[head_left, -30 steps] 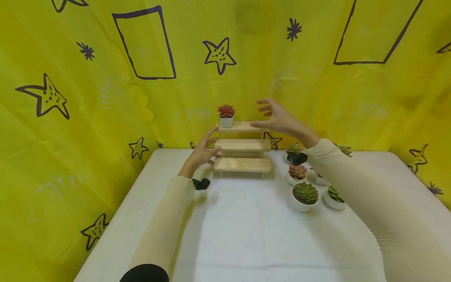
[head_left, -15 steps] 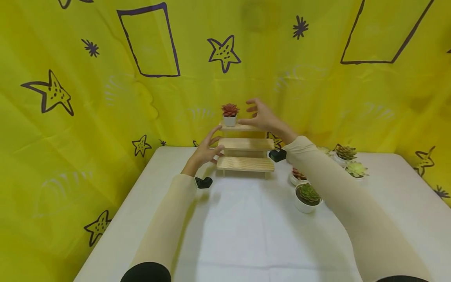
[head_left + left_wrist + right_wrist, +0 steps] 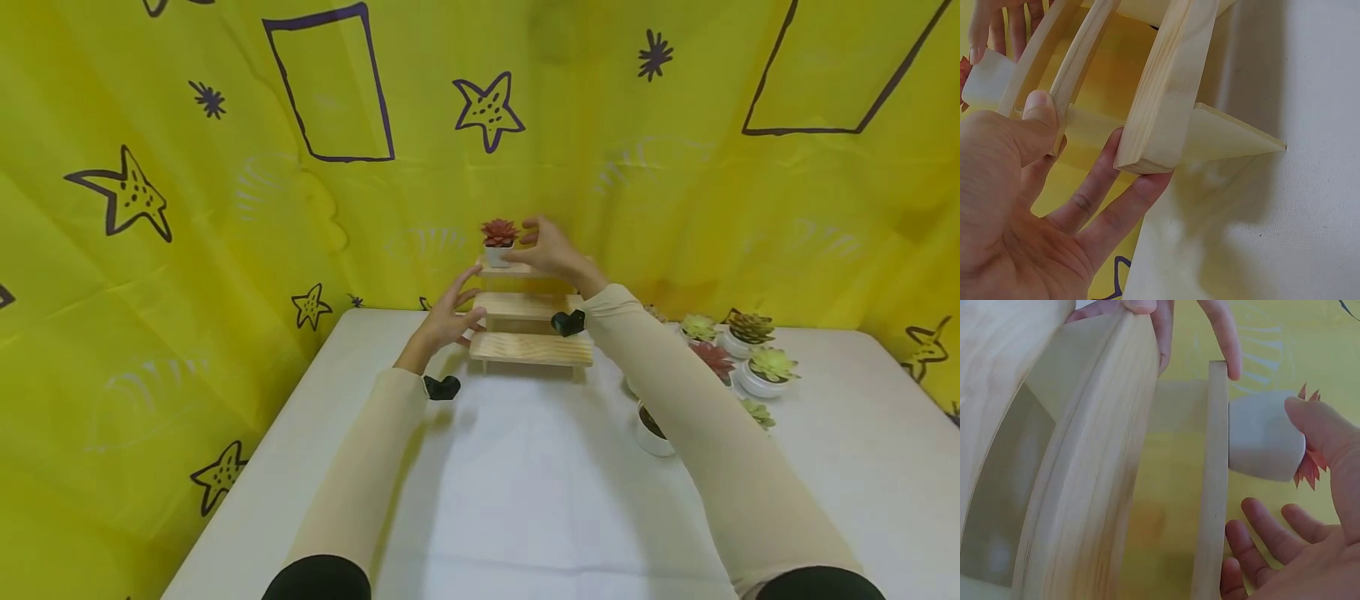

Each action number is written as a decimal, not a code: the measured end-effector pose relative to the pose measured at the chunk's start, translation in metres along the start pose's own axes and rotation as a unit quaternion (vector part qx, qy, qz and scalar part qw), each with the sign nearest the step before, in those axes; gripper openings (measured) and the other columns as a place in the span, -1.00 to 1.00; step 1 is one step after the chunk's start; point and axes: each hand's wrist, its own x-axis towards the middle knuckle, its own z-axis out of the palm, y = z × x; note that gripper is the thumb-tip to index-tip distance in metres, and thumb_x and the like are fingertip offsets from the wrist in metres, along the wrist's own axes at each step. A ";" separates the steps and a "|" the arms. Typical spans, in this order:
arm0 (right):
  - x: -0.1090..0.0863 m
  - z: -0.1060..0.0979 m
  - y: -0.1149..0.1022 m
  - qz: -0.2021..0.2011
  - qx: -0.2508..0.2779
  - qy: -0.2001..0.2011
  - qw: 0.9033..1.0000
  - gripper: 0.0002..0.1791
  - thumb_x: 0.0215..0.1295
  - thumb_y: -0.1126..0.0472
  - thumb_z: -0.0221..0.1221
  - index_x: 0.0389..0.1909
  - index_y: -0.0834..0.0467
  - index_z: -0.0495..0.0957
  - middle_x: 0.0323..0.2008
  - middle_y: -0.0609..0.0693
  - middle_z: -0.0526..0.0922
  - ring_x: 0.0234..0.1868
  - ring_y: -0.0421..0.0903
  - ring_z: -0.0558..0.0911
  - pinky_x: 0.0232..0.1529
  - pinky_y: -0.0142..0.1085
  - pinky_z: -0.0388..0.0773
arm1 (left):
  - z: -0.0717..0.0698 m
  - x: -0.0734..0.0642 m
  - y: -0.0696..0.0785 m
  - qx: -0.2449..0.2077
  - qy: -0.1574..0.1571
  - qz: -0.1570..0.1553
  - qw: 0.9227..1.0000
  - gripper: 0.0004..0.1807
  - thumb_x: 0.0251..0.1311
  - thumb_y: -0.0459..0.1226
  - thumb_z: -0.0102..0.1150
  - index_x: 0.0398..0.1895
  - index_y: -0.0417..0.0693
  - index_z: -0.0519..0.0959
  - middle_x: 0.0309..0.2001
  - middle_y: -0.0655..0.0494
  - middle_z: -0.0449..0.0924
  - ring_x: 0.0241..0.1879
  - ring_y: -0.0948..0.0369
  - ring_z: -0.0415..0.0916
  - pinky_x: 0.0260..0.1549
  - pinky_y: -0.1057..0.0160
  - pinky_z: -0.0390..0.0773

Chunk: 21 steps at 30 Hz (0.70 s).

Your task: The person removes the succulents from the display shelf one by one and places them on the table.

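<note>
A three-tier wooden stand [image 3: 531, 347] stands on the table. On its top tier, toward the left, sits a red succulent [image 3: 499, 233] in a white pot [image 3: 1265, 434]. My left hand [image 3: 446, 322] holds the stand's left end; in the left wrist view its thumb [image 3: 1040, 112] presses the middle board and two fingertips touch the lowest board [image 3: 1163, 94]. My right hand [image 3: 551, 250] is beside the pot, fingers spread and slightly bent. Its thumb [image 3: 1319, 422] touches or nearly touches the pot near the rim, while the other fingers stay apart from it.
Several potted succulents stand on the right of the table, among them a yellow-green one [image 3: 771, 367], a dark green one [image 3: 748, 329] and a red one [image 3: 712, 360]. My right sleeve [image 3: 697, 408] covers part of the group. A yellow curtain [image 3: 420, 192] hangs close behind the stand.
My right hand has moved left along the top tier to the potted red succulent. The left hand keeps its place at the stand. The head view has shifted slightly.
</note>
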 end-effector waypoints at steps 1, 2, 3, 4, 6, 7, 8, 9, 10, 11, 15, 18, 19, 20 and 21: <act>0.001 0.002 0.000 0.002 0.000 0.000 1.000 -0.05 0.31 0.00 0.41 0.54 0.27 0.12 0.41 0.25 0.40 0.41 0.18 0.40 0.38 0.01 0.40 | 0.000 0.000 0.000 0.001 0.000 -0.001 1.000 -0.18 0.48 -0.28 0.16 0.60 0.60 0.04 0.58 -0.18 0.11 -0.12 -0.19 0.68 -0.44 -0.07 0.74; 0.002 0.003 -0.001 0.003 -0.001 0.000 1.000 -0.05 0.31 0.00 0.41 0.53 0.29 0.12 0.41 0.26 0.40 0.41 0.18 0.40 0.38 0.01 0.40 | 0.000 0.000 0.000 0.003 0.001 -0.002 1.000 -0.18 0.48 -0.28 0.16 0.60 0.61 0.04 0.58 -0.17 0.12 -0.12 -0.18 0.69 -0.44 -0.07 0.74; 0.002 0.004 -0.001 0.003 0.001 0.001 1.000 -0.05 0.31 0.01 0.41 0.53 0.30 0.12 0.41 0.27 0.40 0.41 0.19 0.40 0.37 0.01 0.40 | 0.000 0.000 0.000 0.004 0.001 -0.003 1.000 -0.18 0.48 -0.28 0.16 0.60 0.61 0.05 0.58 -0.16 0.12 -0.12 -0.18 0.69 -0.44 -0.08 0.74; 0.002 0.006 -0.002 0.004 0.004 0.003 1.000 -0.05 0.31 0.01 0.41 0.52 0.30 0.13 0.40 0.27 0.40 0.40 0.20 0.41 0.37 0.02 0.41 | -0.001 0.000 0.000 0.004 0.001 -0.003 1.000 -0.18 0.48 -0.28 0.16 0.60 0.62 0.05 0.58 -0.16 0.12 -0.12 -0.17 0.69 -0.43 -0.08 0.74; 0.003 0.009 -0.003 0.007 0.014 0.007 1.000 -0.07 0.31 0.03 0.41 0.52 0.30 0.14 0.38 0.28 0.41 0.37 0.21 0.43 0.35 0.02 0.43 | -0.001 0.001 0.000 0.005 0.001 -0.003 1.000 -0.18 0.49 -0.28 0.16 0.59 0.63 0.05 0.58 -0.15 0.13 -0.12 -0.16 0.70 -0.42 -0.10 0.74; 0.002 0.010 -0.003 0.008 0.016 0.011 1.000 -0.08 0.32 0.03 0.41 0.51 0.29 0.15 0.37 0.28 0.43 0.35 0.21 0.44 0.33 0.02 0.44 | -0.001 0.001 0.000 0.005 0.000 -0.003 1.000 -0.18 0.49 -0.28 0.16 0.59 0.63 0.05 0.58 -0.14 0.14 -0.12 -0.16 0.70 -0.41 -0.11 0.74; 0.002 0.011 -0.004 0.008 0.018 0.015 1.000 -0.10 0.32 0.04 0.41 0.51 0.30 0.16 0.35 0.29 0.44 0.33 0.21 0.45 0.32 0.01 0.45 | 0.000 0.001 0.000 0.005 -0.001 -0.002 1.000 -0.18 0.49 -0.27 0.16 0.59 0.64 0.05 0.58 -0.14 0.14 -0.12 -0.16 0.70 -0.40 -0.12 0.74; 0.002 0.012 -0.004 0.008 0.021 0.020 1.000 -0.11 0.32 0.06 0.41 0.50 0.30 0.18 0.33 0.29 0.45 0.31 0.21 0.46 0.29 0.01 0.47 | 0.000 0.001 0.000 0.005 -0.001 -0.002 1.000 -0.18 0.49 -0.27 0.16 0.59 0.65 0.05 0.57 -0.13 0.14 -0.12 -0.15 0.70 -0.39 -0.13 0.74; 0.003 0.012 -0.005 0.008 0.021 0.024 0.999 -0.13 0.32 0.07 0.40 0.49 0.30 0.19 0.31 0.29 0.46 0.29 0.21 0.47 0.27 0.00 0.48 | 0.000 0.001 0.000 0.005 -0.002 -0.002 1.000 -0.18 0.49 -0.26 0.16 0.59 0.65 0.05 0.57 -0.13 0.15 -0.12 -0.15 0.70 -0.38 -0.14 0.73; 0.003 0.013 -0.005 0.008 0.021 0.027 0.999 -0.14 0.33 0.07 0.40 0.49 0.31 0.21 0.29 0.30 0.47 0.27 0.21 0.48 0.25 -0.01 0.50 | 0.000 0.001 0.000 0.006 -0.001 -0.002 1.000 -0.18 0.49 -0.26 0.16 0.59 0.65 0.04 0.57 -0.12 0.15 -0.12 -0.15 0.70 -0.37 -0.14 0.73; 0.005 0.016 -0.005 0.008 0.022 0.038 0.999 -0.19 0.32 0.12 0.41 0.45 0.33 0.27 0.23 0.30 0.51 0.20 0.19 0.51 0.13 -0.07 0.54 | 0.001 0.001 0.000 0.007 -0.001 -0.005 1.000 -0.18 0.49 -0.25 0.17 0.59 0.66 0.04 0.57 -0.12 0.15 -0.12 -0.15 0.70 -0.36 -0.16 0.73; 0.005 0.017 -0.005 0.007 0.022 0.042 0.999 -0.24 0.31 0.14 0.41 0.41 0.34 0.32 0.18 0.29 0.52 0.15 0.16 0.52 0.07 -0.12 0.54 | 0.001 0.001 0.000 0.007 0.001 -0.008 1.000 -0.18 0.48 -0.25 0.17 0.58 0.67 0.05 0.57 -0.11 0.16 -0.12 -0.15 0.70 -0.37 -0.15 0.73; 0.006 0.017 -0.006 0.007 0.023 0.042 0.999 -0.25 0.31 0.14 0.41 0.40 0.34 0.33 0.17 0.29 0.53 0.14 0.15 0.52 0.06 -0.12 0.53 | 0.001 0.001 0.000 0.007 0.003 -0.010 1.000 -0.18 0.48 -0.25 0.17 0.58 0.67 0.05 0.57 -0.11 0.17 -0.12 -0.14 0.70 -0.37 -0.14 0.73; 0.006 0.018 -0.006 0.006 0.026 0.042 0.999 -0.26 0.31 0.14 0.41 0.39 0.35 0.34 0.17 0.28 0.53 0.14 0.15 0.52 0.06 -0.12 0.54 | 0.001 0.001 0.000 0.007 0.004 -0.011 1.000 -0.18 0.48 -0.25 0.17 0.58 0.68 0.05 0.57 -0.10 0.17 -0.12 -0.14 0.70 -0.37 -0.13 0.73; 0.006 0.018 -0.006 0.006 0.025 0.041 0.999 -0.27 0.31 0.14 0.41 0.38 0.35 0.36 0.16 0.27 0.54 0.13 0.15 0.53 0.06 -0.12 0.54 | 0.001 0.000 0.000 0.008 0.006 -0.013 1.000 -0.18 0.48 -0.25 0.17 0.58 0.68 0.05 0.56 -0.10 0.18 -0.12 -0.14 0.70 -0.38 -0.12 0.74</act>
